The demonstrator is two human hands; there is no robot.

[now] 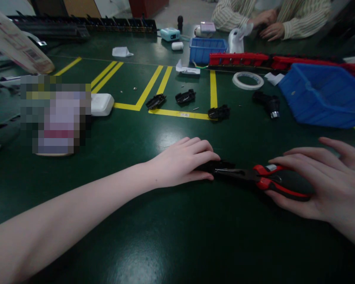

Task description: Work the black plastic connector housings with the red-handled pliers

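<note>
My right hand [316, 181] grips the red and black handles of a pair of long-nose pliers [254, 179] low over the dark green table [165, 236]. The pliers' jaws point left and meet a small black plastic part [221, 165]. My left hand [183, 161] lies over that part with its fingers curled down on it, pinning it to the table. Most of the part is hidden under my fingers.
Three more black plastic parts [185, 96] lie along yellow floor-style lines, with a black cylinder piece [268, 103], a tape roll [247, 80] and a white box [102, 104]. Blue bins [325, 98] stand right and at the back. Another person's hands [269, 25] rest at the far edge.
</note>
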